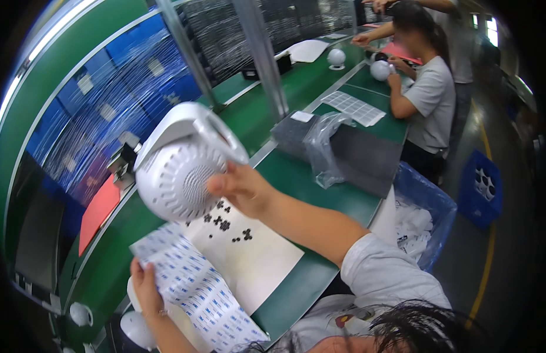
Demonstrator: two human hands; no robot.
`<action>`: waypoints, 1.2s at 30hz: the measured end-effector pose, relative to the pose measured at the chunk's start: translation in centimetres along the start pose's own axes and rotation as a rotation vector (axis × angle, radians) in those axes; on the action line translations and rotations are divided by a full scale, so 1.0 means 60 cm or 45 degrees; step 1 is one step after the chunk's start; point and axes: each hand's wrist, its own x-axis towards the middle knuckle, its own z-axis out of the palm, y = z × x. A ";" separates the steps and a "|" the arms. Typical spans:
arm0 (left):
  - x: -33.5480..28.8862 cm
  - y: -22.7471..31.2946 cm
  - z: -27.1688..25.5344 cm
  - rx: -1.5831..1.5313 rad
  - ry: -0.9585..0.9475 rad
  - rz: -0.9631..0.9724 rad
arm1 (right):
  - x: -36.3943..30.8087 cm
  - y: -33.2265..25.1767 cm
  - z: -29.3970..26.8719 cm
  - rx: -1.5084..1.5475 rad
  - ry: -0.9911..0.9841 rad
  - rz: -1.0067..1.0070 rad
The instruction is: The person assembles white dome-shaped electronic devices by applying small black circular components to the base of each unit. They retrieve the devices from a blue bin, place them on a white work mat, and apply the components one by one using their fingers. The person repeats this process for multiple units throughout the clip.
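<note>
Raised in front of me is a white round plastic device with rings of slots, a patch of small holes and a loop-like bracket on top. My right hand grips it from the right, thumb against the perforated face. Lower down, my left hand is closed on the left edge of a white sheet printed in blue, which looks like adhesive backing paper. Part of that sheet overlaps a cream sheet on the green bench. Several small black round pads are scattered on the cream sheet, below the device.
A dark grey mat and a clear plastic bag lie right of my arm, near a label sheet. A blue-lined bin stands beside the bench. Further along, a co-worker handles a white device. White round parts sit lower left.
</note>
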 end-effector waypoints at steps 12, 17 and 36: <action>-0.444 0.311 -0.138 1.159 1.177 1.052 | -0.038 0.128 0.032 -0.244 -0.199 0.446; -0.521 0.254 -0.107 0.545 0.928 0.453 | -0.064 0.160 0.047 -0.722 -0.588 0.537; -0.247 0.074 0.010 0.344 -0.063 0.367 | -0.131 0.060 0.120 -0.846 -0.766 0.467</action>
